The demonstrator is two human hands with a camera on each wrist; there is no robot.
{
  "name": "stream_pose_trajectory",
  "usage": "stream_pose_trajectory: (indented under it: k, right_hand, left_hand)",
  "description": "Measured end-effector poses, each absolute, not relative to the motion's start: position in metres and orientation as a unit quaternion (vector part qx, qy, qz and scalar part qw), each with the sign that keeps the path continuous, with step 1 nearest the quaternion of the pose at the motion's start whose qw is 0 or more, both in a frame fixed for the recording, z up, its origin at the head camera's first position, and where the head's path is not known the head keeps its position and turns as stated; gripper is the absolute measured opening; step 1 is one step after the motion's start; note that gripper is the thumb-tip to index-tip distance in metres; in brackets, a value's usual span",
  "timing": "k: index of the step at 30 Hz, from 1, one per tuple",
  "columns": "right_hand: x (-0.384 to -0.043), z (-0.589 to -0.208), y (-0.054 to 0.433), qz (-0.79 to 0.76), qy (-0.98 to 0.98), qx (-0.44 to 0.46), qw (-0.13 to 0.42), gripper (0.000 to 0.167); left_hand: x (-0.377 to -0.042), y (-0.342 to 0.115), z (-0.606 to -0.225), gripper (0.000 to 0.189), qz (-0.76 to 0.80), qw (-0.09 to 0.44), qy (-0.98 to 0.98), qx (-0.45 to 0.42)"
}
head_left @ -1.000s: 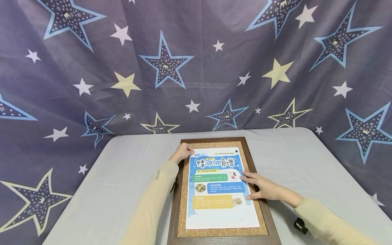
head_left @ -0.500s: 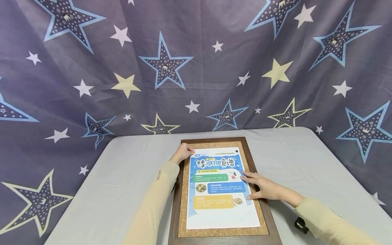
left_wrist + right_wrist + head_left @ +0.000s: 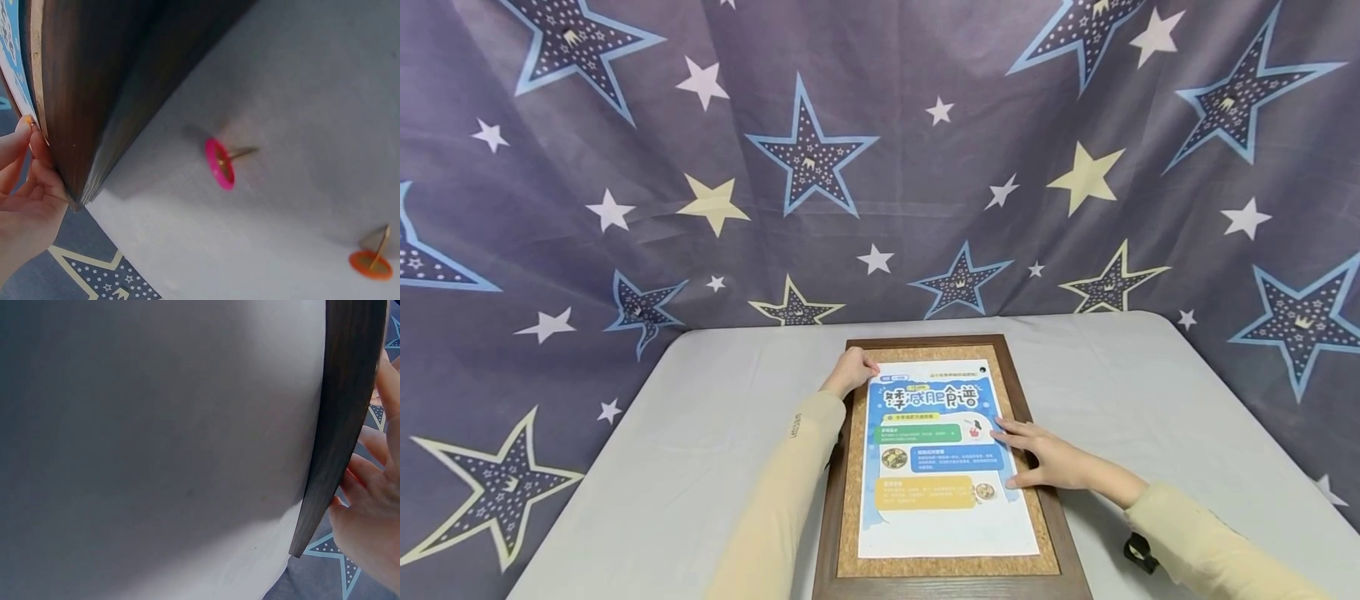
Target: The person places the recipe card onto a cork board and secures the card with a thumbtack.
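A framed cork board (image 3: 852, 525) lies on the table with a printed poster (image 3: 955, 533) flat on its cork. A dark round tack (image 3: 982, 369) sits in the poster's upper right corner. At the upper left corner my left hand (image 3: 850, 371) pinches a small orange-yellow thumbtack (image 3: 27, 119) between thumb and fingers, its thin pin just showing in the left wrist view. My right hand (image 3: 1048, 458) rests with spread fingers on the poster's right edge and the wooden frame (image 3: 340, 419). In the right wrist view most of that hand's fingers show beyond the frame.
On the grey-covered table (image 3: 700, 467), left of the board, a pink thumbtack (image 3: 219, 164) and an orange thumbtack (image 3: 371, 265) lie with pins sticking up or sideways. A star-patterned curtain (image 3: 880, 167) hangs behind the table. A black strap device (image 3: 1141, 552) is at the right wrist.
The view shifts slightly with the head. Both hands keep their places on the poster, the left at the upper left corner, the right along the right edge.
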State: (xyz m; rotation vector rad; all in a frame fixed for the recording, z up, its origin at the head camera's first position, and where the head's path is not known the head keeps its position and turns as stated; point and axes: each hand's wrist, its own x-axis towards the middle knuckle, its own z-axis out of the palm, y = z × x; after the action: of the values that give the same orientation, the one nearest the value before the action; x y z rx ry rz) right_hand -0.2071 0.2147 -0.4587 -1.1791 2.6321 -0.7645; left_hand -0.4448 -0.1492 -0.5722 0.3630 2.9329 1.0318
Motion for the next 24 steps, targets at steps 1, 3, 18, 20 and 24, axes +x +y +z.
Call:
stream_pose_trajectory:
  k: [1, 3, 18, 20, 24]
  right_hand:
    - [-0.207, -0.458, 0.215, -0.254, 0.880, -0.394, 0.079, 0.072]
    - [-0.207, -0.458, 0.215, -0.254, 0.880, -0.394, 0.080, 0.072]
    - [-0.206, -0.459, 0.216, -0.255, 0.880, -0.393, 0.083, 0.072]
    - [-0.206, -0.459, 0.216, -0.257, 0.879, -0.393, 0.082, 0.072]
    - [-0.207, -0.459, 0.215, -0.258, 0.878, -0.395, 0.078, 0.071]
  left_hand:
    - [-0.444, -0.148, -0.570, 0.007, 0.333, 0.017, 0.937, 0.108]
    - [-0.442, -0.147, -0.565, 0.009, 0.343, 0.028, 0.933, 0.103]
    - [-0.447, -0.150, -0.576, 0.009, 0.334, -0.001, 0.935, 0.120]
    - [-0.449, -0.151, -0.578, 0.008, 0.332, 0.008, 0.935, 0.120]
    - [-0.449, -0.153, -0.577, 0.009, 0.331, 0.000, 0.935, 0.130]
